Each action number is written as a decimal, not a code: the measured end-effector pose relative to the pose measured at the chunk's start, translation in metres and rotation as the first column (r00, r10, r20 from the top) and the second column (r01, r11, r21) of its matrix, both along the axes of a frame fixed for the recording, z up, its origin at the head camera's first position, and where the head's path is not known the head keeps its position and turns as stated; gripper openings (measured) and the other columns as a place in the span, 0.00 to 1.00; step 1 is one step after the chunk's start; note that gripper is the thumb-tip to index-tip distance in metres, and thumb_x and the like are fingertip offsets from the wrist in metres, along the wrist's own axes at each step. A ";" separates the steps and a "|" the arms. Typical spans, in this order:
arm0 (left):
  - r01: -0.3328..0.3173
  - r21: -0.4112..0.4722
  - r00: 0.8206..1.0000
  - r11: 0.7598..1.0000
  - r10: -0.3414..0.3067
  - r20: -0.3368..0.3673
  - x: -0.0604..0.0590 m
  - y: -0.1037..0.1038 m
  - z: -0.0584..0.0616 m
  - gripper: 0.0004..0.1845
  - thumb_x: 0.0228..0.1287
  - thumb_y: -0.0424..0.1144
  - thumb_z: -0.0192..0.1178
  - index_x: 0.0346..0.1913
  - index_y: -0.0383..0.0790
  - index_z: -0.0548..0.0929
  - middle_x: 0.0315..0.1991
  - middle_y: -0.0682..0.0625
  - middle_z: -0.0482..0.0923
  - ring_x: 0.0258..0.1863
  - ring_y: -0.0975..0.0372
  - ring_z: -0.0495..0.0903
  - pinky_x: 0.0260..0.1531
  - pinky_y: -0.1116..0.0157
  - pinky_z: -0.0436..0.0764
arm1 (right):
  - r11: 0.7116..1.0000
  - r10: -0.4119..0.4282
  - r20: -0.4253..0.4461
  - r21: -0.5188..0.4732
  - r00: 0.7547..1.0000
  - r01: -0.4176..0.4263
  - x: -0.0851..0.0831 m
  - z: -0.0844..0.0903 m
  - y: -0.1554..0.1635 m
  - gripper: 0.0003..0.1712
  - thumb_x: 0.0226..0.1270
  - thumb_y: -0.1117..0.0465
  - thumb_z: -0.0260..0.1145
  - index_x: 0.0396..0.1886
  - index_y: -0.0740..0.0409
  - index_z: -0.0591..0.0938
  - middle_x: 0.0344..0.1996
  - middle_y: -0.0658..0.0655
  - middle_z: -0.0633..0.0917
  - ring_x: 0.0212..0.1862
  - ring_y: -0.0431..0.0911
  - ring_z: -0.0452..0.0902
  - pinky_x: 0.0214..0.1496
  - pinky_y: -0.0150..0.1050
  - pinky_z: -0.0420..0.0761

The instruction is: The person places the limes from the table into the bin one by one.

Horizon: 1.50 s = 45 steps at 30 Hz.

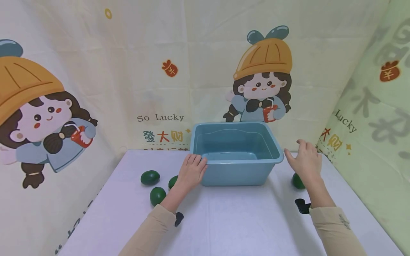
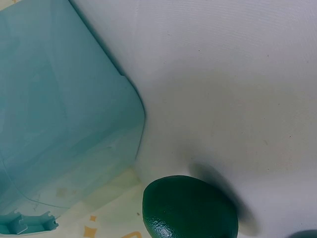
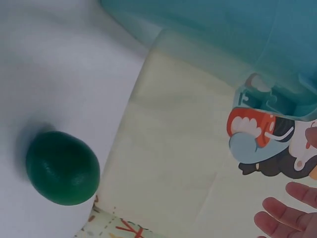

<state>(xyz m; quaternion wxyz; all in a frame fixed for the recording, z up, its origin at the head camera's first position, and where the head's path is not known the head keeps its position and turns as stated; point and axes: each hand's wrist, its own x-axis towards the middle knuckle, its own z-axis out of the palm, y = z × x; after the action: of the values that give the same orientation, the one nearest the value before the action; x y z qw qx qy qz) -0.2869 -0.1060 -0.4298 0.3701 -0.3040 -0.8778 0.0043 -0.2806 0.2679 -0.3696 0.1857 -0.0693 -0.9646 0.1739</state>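
Note:
A blue plastic basin [image 1: 237, 174] stands at the back of the table, its mouth facing up. My left hand [image 1: 192, 170] has its fingers bent over the rim at the basin's left front corner; its thumb is hidden. To the right of the rim, my right hand [image 1: 305, 160] is held with spread fingers, apart from the basin and holding nothing. Its fingertips [image 3: 282, 213] also show in the right wrist view. Below that hand lies a smooth, dark green oval fruit [image 3: 63, 167], partly covered in the head view. In the left wrist view, another green fruit [image 2: 190, 208] lies beside the basin wall.
Left of the basin, more green fruits lie on the white-covered table [image 1: 230, 220]: one farther left [image 1: 150, 177], one nearer the front [image 1: 158, 196], and one partly behind the left hand [image 1: 173, 181]. A printed cloth [image 1: 211, 71] hangs close behind the basin.

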 end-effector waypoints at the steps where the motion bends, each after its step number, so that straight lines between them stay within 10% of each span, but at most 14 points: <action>1: -0.002 -0.002 1.000 1.000 0.002 0.002 0.000 0.000 0.000 0.27 0.74 0.47 0.18 0.45 0.42 0.71 0.36 0.48 0.67 0.41 0.56 0.66 0.47 0.58 0.64 | 1.000 -0.003 0.005 0.001 1.000 0.003 0.000 -0.001 0.001 0.38 0.66 0.45 0.52 0.62 0.71 0.58 0.56 0.76 0.62 0.57 0.69 0.55 0.53 0.65 0.57; 45: 0.002 0.008 1.000 1.000 -0.002 0.008 0.000 0.000 -0.001 0.28 0.73 0.48 0.18 0.46 0.42 0.72 0.36 0.48 0.67 0.41 0.56 0.65 0.48 0.58 0.64 | 0.995 -0.102 0.167 0.007 0.981 0.103 0.009 -0.068 0.038 0.43 0.62 0.46 0.56 0.60 0.78 0.56 0.51 0.80 0.60 0.52 0.72 0.56 0.49 0.65 0.59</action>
<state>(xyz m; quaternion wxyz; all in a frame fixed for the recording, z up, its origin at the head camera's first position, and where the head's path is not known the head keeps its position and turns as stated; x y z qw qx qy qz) -0.2873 -0.1060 -0.4303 0.3678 -0.3032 -0.8791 -0.0009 -0.2718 0.3055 -0.4377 0.1125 -0.1334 -0.9718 0.1586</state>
